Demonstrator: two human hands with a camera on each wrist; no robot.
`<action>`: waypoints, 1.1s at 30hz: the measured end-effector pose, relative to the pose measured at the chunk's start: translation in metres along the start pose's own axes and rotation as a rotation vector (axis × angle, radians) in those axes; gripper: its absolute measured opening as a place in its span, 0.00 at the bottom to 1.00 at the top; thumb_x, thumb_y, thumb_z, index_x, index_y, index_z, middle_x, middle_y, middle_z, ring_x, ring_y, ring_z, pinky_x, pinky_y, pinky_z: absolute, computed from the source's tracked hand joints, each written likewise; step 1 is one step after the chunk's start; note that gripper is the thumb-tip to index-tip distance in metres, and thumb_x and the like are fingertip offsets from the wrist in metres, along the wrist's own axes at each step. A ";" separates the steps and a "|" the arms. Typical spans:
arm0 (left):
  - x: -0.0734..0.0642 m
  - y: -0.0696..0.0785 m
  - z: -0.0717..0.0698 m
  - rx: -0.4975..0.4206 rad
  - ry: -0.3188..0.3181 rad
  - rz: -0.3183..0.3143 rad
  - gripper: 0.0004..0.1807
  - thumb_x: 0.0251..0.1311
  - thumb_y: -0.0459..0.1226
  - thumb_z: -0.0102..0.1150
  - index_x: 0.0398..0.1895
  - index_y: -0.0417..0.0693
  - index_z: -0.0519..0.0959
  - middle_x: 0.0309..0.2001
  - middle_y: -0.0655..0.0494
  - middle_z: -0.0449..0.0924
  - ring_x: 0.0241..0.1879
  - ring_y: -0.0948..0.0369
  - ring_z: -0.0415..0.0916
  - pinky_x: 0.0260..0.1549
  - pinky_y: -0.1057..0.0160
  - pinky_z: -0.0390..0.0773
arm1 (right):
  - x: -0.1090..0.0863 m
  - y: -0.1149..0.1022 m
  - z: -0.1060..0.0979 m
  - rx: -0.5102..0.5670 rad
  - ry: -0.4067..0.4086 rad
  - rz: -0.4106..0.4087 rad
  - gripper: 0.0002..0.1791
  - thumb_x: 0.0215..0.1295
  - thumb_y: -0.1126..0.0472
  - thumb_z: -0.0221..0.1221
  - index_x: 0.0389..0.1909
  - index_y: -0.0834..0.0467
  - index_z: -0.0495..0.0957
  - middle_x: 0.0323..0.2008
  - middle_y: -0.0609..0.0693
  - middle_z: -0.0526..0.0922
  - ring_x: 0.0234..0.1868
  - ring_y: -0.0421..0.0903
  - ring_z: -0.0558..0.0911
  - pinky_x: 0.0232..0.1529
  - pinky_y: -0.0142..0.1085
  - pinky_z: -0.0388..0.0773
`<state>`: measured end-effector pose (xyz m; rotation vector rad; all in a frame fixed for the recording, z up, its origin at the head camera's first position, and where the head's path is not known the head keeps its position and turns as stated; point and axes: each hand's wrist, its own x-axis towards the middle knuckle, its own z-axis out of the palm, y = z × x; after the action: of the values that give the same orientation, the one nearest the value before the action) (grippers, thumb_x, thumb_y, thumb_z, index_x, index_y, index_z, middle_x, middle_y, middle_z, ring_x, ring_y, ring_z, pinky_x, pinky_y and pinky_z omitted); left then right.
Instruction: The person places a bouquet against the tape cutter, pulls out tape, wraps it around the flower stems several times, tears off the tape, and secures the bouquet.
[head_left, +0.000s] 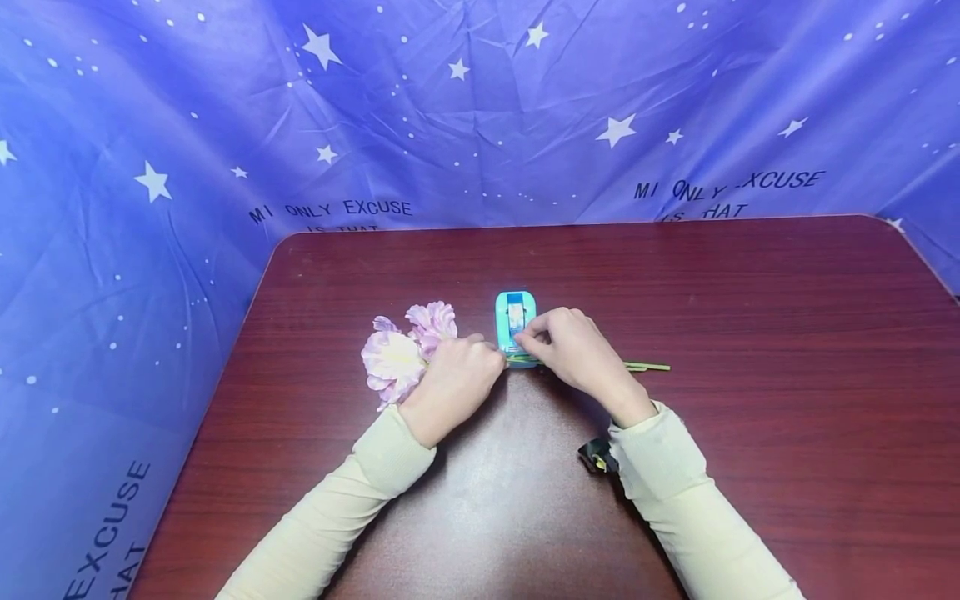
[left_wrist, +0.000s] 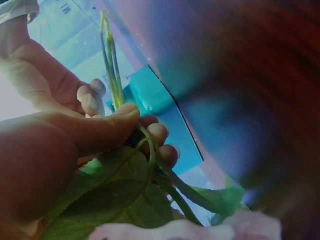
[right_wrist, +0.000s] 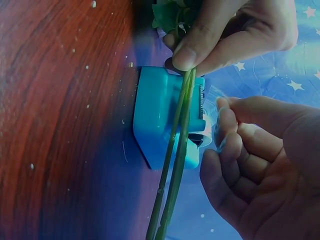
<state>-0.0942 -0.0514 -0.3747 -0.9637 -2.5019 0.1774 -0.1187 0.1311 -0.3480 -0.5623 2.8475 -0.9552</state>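
My left hand (head_left: pixel 457 375) pinches the green stems (right_wrist: pixel 181 132) of artificial flowers (head_left: pixel 393 364) between thumb and fingers. The pale pink-purple blossoms lie to its left, with green leaves (left_wrist: pixel 120 187) below the thumb in the left wrist view. The bare stems run rightward past the near end of a turquoise tape dispenser (right_wrist: pixel 152 112) and under my right hand (head_left: pixel 581 354). With thumb and fingertips, that hand pinches a strip of clear tape (right_wrist: pixel 217 132) at the dispenser. The stem ends (head_left: pixel 652 367) show beyond the right wrist.
The dispenser stands on a dark red-brown wooden table (head_left: pixel 787 333). A small black object with a yellow patch (head_left: pixel 597 456) shows beside the right cuff. Behind the table hangs a blue-purple cloth (head_left: pixel 465 125) printed with white stars and lettering.
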 end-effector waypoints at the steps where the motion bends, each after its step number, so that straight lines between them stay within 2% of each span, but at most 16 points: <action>1: 0.000 0.000 0.000 0.002 0.000 -0.001 0.11 0.53 0.32 0.63 0.17 0.54 0.82 0.15 0.60 0.77 0.20 0.61 0.76 0.14 0.63 0.72 | 0.000 0.000 0.000 0.000 0.000 -0.001 0.15 0.67 0.58 0.60 0.20 0.55 0.81 0.14 0.39 0.67 0.21 0.39 0.66 0.27 0.34 0.64; 8: 0.000 0.000 -0.001 0.005 -0.004 -0.005 0.11 0.54 0.32 0.63 0.17 0.55 0.82 0.16 0.61 0.77 0.21 0.62 0.76 0.14 0.62 0.73 | -0.002 -0.001 -0.001 -0.012 -0.007 -0.009 0.18 0.68 0.58 0.60 0.15 0.54 0.76 0.13 0.39 0.64 0.19 0.39 0.64 0.26 0.34 0.63; 17: 0.001 0.000 -0.001 0.005 -0.024 -0.009 0.11 0.55 0.32 0.63 0.18 0.55 0.83 0.16 0.61 0.78 0.21 0.62 0.76 0.15 0.62 0.73 | -0.004 -0.004 -0.002 -0.009 -0.026 -0.021 0.16 0.67 0.58 0.61 0.18 0.55 0.81 0.14 0.39 0.70 0.19 0.39 0.66 0.28 0.35 0.66; 26: 0.001 0.000 0.000 -0.009 -0.004 -0.010 0.12 0.54 0.31 0.63 0.16 0.54 0.82 0.15 0.60 0.77 0.20 0.62 0.75 0.14 0.62 0.72 | -0.007 -0.005 -0.002 0.022 -0.048 -0.008 0.18 0.66 0.59 0.59 0.14 0.53 0.76 0.13 0.38 0.63 0.19 0.37 0.63 0.28 0.34 0.64; 33: 0.000 0.000 0.000 -0.019 -0.007 -0.011 0.12 0.54 0.31 0.63 0.16 0.54 0.82 0.16 0.60 0.77 0.20 0.61 0.76 0.14 0.61 0.73 | -0.009 -0.003 -0.002 0.041 -0.056 0.005 0.17 0.67 0.58 0.60 0.16 0.54 0.79 0.13 0.37 0.67 0.19 0.37 0.65 0.27 0.33 0.65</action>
<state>-0.0946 -0.0510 -0.3751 -0.9587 -2.5185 0.1539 -0.1093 0.1331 -0.3449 -0.5683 2.7723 -0.9784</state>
